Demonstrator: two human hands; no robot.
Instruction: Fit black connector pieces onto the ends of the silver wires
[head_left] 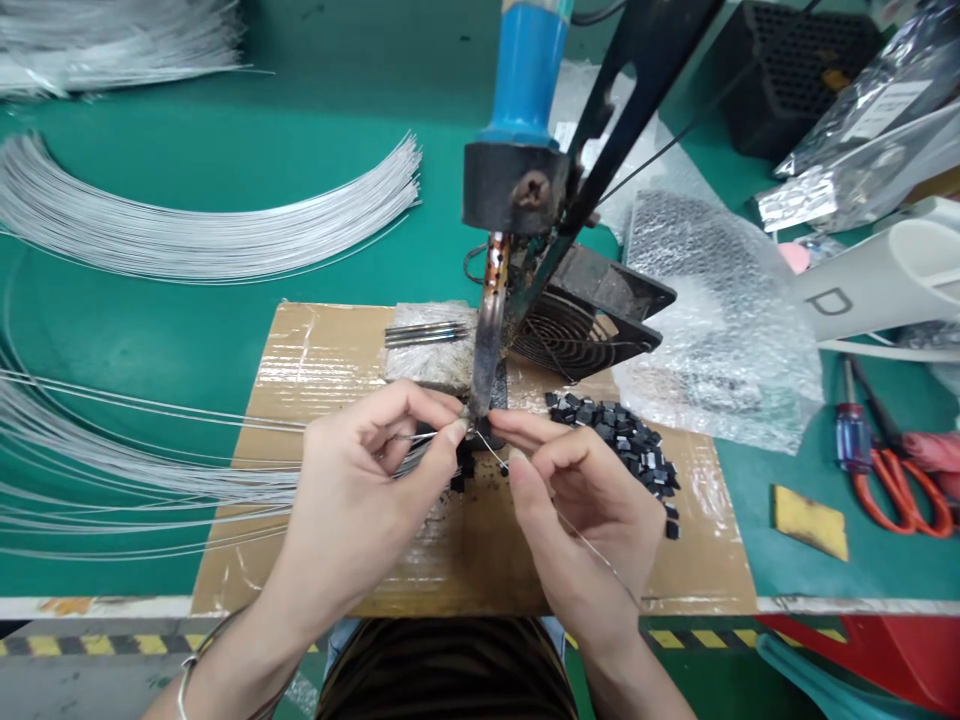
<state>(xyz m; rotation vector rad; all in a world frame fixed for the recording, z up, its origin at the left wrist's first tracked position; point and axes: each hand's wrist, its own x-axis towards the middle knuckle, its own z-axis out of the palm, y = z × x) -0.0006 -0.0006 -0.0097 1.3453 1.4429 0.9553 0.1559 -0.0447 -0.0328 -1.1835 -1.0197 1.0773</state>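
One white cable [424, 436] is pinched in the left hand [375, 490] beneath the soldering iron [489, 350], around mid-cardboard [307, 350]; the right hand [585, 500] pinches thin wire [490, 451], probably steadying it near the tip. Black pieces [634, 445] lie toward the right edge, within reach.

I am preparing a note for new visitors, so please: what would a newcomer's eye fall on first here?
Probably the blue soldering iron, mounted tip-down at upper centre, with the left hand and right hand close to its tip. Next, the curved bundle of grey wires at upper left, then the orange-handled scissors at far right.
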